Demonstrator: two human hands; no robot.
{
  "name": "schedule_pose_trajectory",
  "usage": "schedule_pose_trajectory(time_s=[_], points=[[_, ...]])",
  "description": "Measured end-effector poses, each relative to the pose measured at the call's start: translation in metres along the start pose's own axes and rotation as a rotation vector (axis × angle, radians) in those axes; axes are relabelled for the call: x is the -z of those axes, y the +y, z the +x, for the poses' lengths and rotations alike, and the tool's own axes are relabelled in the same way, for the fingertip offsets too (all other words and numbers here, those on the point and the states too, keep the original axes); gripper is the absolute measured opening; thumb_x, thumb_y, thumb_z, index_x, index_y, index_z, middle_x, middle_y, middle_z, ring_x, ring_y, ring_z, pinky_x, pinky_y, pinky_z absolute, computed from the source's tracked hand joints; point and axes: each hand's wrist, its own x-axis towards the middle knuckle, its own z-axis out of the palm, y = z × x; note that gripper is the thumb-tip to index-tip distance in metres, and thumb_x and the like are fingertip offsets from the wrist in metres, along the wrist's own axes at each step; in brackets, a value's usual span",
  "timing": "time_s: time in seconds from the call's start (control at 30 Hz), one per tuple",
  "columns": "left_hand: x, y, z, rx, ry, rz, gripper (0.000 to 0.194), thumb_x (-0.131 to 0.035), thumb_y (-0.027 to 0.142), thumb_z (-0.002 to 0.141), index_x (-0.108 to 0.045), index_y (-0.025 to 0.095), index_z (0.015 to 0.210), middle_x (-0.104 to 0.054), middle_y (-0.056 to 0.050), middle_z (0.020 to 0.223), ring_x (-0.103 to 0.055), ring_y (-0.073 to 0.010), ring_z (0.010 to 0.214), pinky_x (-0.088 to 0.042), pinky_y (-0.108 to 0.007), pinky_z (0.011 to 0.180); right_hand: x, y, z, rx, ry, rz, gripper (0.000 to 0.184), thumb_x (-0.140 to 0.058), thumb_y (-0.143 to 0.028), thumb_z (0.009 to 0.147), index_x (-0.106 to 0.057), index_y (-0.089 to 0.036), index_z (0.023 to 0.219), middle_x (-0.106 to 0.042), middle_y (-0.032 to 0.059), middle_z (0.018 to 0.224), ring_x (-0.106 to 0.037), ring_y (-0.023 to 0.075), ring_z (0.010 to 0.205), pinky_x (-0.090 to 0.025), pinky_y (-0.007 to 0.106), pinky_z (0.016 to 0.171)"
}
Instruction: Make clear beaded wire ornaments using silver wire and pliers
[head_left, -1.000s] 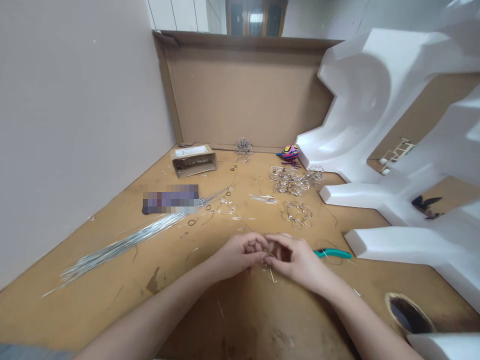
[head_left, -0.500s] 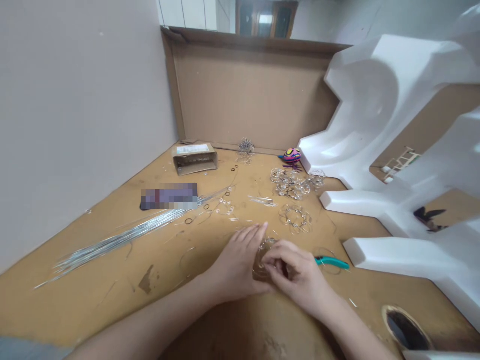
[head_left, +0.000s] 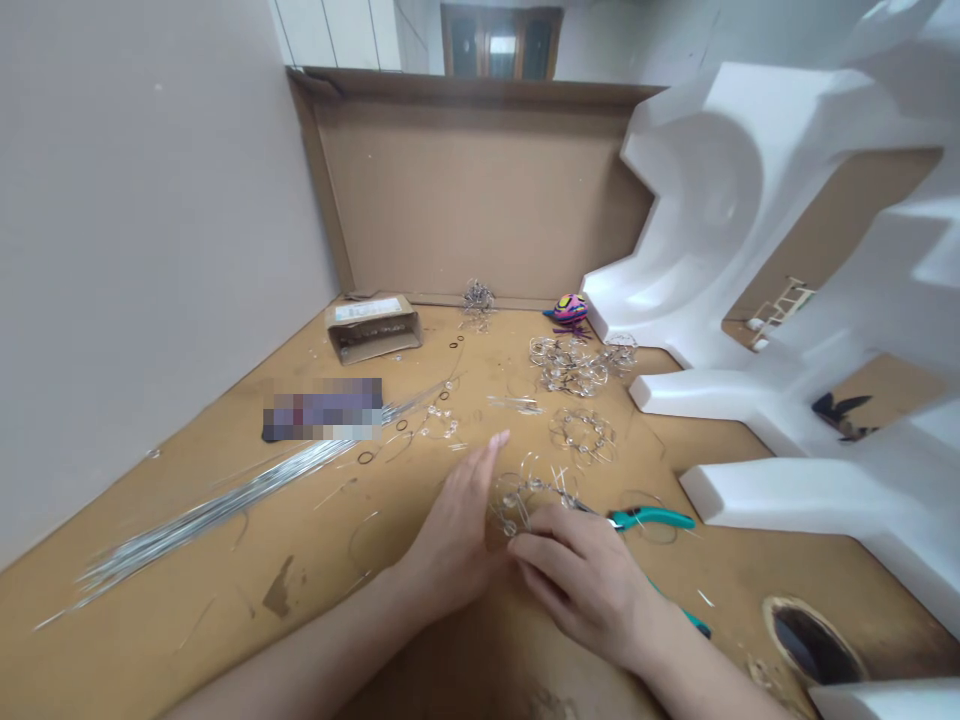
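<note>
A loose ball of wire rings with clear beads (head_left: 525, 503) sits between my hands, just above the table. My left hand (head_left: 457, 530) stands on edge with straight fingers, its palm side against the ball. My right hand (head_left: 585, 585) lies palm down, fingertips at the ball's lower edge. Teal-handled pliers (head_left: 651, 518) lie under that hand, with a second handle showing beyond the wrist. The pliers' jaws are partly hidden. I cannot tell how firmly either hand grips.
Finished wire-and-bead clusters (head_left: 570, 365) lie ahead on the tan table (head_left: 225, 560), beside a bundle of silver wires (head_left: 210, 510) and a cardboard box (head_left: 373, 330). White foam packing (head_left: 750, 400) rises on the right. A burnt-edged hole (head_left: 814, 645) marks the table at lower right.
My hands have parted, and the left has straightened from its cupped shape. The wire ball now shows between them. The pliers have shifted from beside my right hand to under it.
</note>
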Motion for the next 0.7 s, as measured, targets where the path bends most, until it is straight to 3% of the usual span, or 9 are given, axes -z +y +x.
schedule_pose_trajectory(time_s=[0.13, 0.37, 0.47, 0.6, 0.7], points=[[0.003, 0.0, 0.002, -0.074, -0.009, 0.073, 0.098, -0.057, 0.017, 0.07, 0.011, 0.021, 0.141, -0.013, -0.015, 0.148, -0.02, -0.0299, 0.133, -0.027, -0.051, 0.105, -0.001, -0.002, 0.001, 0.01, -0.042, -0.024, 0.017, -0.043, -0.012, 0.085, -0.059, -0.018, 0.088, -0.058, 0.0037, 0.076, -0.05, 0.0121, 0.066, -0.035, 0.023, 0.057], [0.003, -0.003, 0.0, -0.084, -0.007, 0.111, 0.097, -0.056, 0.021, 0.072, 0.012, 0.017, 0.141, -0.012, -0.018, 0.148, -0.021, -0.0299, 0.133, -0.028, -0.05, 0.104, 0.0, -0.005, 0.004, 0.017, -0.06, -0.068, 0.021, -0.04, -0.012, 0.087, -0.06, -0.018, 0.084, -0.057, 0.003, 0.073, -0.05, 0.0113, 0.066, -0.035, 0.022, 0.058], [0.005, -0.003, 0.002, -0.155, 0.022, 0.165, 0.091, -0.052, 0.019, 0.075, 0.01, 0.017, 0.141, -0.009, -0.017, 0.148, -0.017, -0.0294, 0.134, -0.026, -0.05, 0.105, -0.001, -0.004, 0.004, 0.005, -0.067, -0.076, 0.021, -0.04, -0.012, 0.087, -0.059, -0.018, 0.082, -0.056, 0.0028, 0.073, -0.049, 0.0111, 0.065, -0.034, 0.022, 0.057], [0.012, -0.002, 0.005, -0.284, 0.013, 0.322, 0.079, -0.051, 0.017, 0.077, -0.006, 0.025, 0.142, -0.007, -0.013, 0.149, -0.012, -0.0325, 0.135, -0.02, -0.053, 0.105, -0.003, -0.003, 0.002, -0.02, -0.074, -0.041, 0.019, -0.041, -0.011, 0.086, -0.058, -0.019, 0.087, -0.057, 0.003, 0.078, -0.05, 0.0115, 0.068, -0.034, 0.023, 0.058], [0.017, -0.002, 0.008, -0.329, -0.038, 0.409, 0.07, -0.054, 0.023, 0.076, -0.022, 0.027, 0.138, -0.02, -0.01, 0.147, -0.009, -0.0357, 0.135, -0.012, -0.058, 0.105, -0.004, 0.0, 0.001, -0.021, -0.09, -0.01, 0.017, -0.042, -0.013, 0.085, -0.057, -0.02, 0.088, -0.057, 0.0027, 0.081, -0.05, 0.012, 0.071, -0.034, 0.023, 0.058]])
